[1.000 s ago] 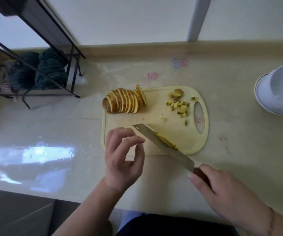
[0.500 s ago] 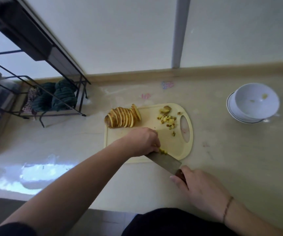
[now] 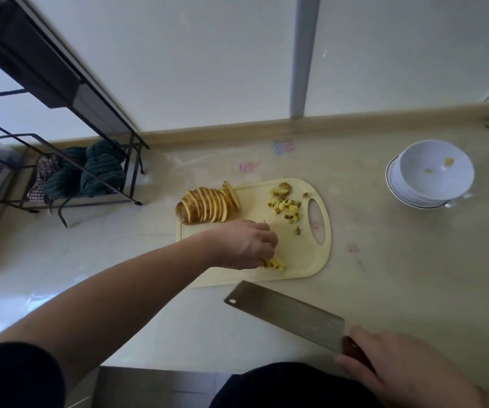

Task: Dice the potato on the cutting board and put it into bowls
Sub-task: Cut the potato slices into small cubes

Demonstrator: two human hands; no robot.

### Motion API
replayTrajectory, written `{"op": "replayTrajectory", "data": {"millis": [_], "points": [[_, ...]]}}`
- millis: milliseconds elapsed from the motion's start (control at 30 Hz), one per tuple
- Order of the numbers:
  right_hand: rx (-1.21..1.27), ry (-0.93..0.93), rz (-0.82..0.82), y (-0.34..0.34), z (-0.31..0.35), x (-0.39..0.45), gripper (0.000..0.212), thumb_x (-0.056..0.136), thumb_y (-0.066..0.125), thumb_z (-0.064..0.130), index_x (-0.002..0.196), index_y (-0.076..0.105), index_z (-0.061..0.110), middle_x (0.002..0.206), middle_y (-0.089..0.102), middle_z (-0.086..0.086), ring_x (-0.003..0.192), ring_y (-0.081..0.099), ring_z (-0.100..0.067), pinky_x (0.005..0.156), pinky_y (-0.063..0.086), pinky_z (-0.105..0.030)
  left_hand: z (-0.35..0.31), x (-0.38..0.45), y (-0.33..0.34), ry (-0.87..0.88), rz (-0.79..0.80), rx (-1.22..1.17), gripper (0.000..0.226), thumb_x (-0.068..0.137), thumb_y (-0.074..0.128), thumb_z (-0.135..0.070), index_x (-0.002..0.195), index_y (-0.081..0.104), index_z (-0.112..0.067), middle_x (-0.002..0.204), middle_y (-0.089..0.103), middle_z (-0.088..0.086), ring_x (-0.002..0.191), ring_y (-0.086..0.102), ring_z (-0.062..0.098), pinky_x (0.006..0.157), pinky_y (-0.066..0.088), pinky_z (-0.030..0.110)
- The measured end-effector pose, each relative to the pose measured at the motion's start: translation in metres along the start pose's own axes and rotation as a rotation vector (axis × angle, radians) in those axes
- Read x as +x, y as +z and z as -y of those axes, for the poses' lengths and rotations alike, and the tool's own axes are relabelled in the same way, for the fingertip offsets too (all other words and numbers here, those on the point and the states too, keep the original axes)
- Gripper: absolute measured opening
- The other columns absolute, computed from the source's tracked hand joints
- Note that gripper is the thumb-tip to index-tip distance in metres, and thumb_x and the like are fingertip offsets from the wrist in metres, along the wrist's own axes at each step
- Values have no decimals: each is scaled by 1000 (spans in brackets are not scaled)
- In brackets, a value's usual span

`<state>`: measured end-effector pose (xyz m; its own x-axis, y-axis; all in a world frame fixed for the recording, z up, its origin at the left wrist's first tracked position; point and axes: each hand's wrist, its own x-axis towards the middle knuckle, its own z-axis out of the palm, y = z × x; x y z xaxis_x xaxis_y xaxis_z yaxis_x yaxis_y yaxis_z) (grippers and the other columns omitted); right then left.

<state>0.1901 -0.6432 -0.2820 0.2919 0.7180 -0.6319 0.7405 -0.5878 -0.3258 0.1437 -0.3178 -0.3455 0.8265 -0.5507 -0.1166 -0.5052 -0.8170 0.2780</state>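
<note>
Left hand [image 3: 247, 244]: over the near part of the cutting board, fingers curled down, pinching a small bunch of potato strips.
Potato strips [image 3: 275, 262]: yellow, on the board, poking out from under the left fingertips.
Right hand [image 3: 396, 372]: low at the near right, wrapped around the dark handle of the cleaver.
Cleaver [image 3: 286, 313]: wide flat blade, held off the board, over the counter just in front of the board's near edge, tip pointing left.
Cutting board [image 3: 302, 260]: pale yellow, flat on the counter, oval hole at its right end.
Sliced potato [image 3: 208, 206]: row of thin slices leaning together at the board's far left corner, skin on.
Diced bits [image 3: 286, 208]: small yellow cubes in a loose pile near the hole, at the far right of the board.
Bowls [image 3: 431, 175]: white, stacked, on the counter well to the right of the board, a couple of yellow bits inside the top one.
Rack [image 3: 60, 160]: black wire, far left, with dark green cloth inside.
Counter [image 3: 399, 275]: pale and shiny.
</note>
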Motion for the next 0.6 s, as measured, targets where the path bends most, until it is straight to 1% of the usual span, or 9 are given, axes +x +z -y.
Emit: {"op": "replayTrajectory", "data": {"millis": [67,100,167,200,267,333,467,533,600], "points": [[-7,19,-79,9,-16,-17,98,29,-33,90,91,27,43,112,59,20,108,60,-3,71,35,-14,0,-4,7,3,-46,-13,10,89,76,-16,96,74,-8,104,70,9,91,66,26,70,60,40],[29,15,-164,14,-24,-25,87,39,-29,91,92,24,48,100,54,29,104,60,4,67,34,-9,-1,-7,10,-9,-69,-19,10,89,76,-15,94,74,-8,103,70,9,89,66,27,69,60,39],[149,111,-205,17,-40,-34,48,74,-7,89,95,24,59,68,33,38,72,62,14,53,30,2,-4,-12,19,-54,-133,-26,9,89,76,-16,92,73,-7,100,69,10,83,64,27,68,58,38],[213,201,-210,22,-48,-41,40,78,4,90,91,29,61,56,28,36,55,59,13,48,30,1,-7,-15,23,-83,-171,-22,10,90,73,-17,91,72,-7,99,69,10,81,64,27,67,58,38],[343,385,-232,32,-64,-48,59,61,8,101,85,41,60,42,44,23,46,54,8,47,40,-7,-17,-20,33,-164,-234,-21,15,94,64,-19,89,71,-8,95,67,9,78,62,25,64,57,39],[341,420,-353,34,-73,-55,75,48,10,106,85,46,53,52,56,26,43,50,6,49,47,-17,-30,-24,41,-273,-300,-42,19,96,59,-20,85,69,-8,92,66,8,73,59,23,59,56,38],[470,440,-181,47,-75,-60,81,42,22,108,82,55,46,52,60,15,51,61,2,60,56,-24,-57,-29,47,-465,-388,-107,14,92,63,-19,83,69,-10,93,66,6,71,59,21,56,55,36],[615,423,-174,50,-66,-62,72,48,33,106,75,60,44,55,62,12,54,65,-7,62,56,-19,-64,-29,47,-528,-394,-134,8,89,69,-18,85,70,-12,95,66,4,72,60,20,57,56,36],[623,421,-219,42,-56,-57,68,61,33,100,74,59,39,60,63,11,49,59,-1,57,45,-3,-65,-27,45,-585,-377,-158,7,86,70,-19,87,70,-13,96,66,3,73,61,20,59,57,36]]}}
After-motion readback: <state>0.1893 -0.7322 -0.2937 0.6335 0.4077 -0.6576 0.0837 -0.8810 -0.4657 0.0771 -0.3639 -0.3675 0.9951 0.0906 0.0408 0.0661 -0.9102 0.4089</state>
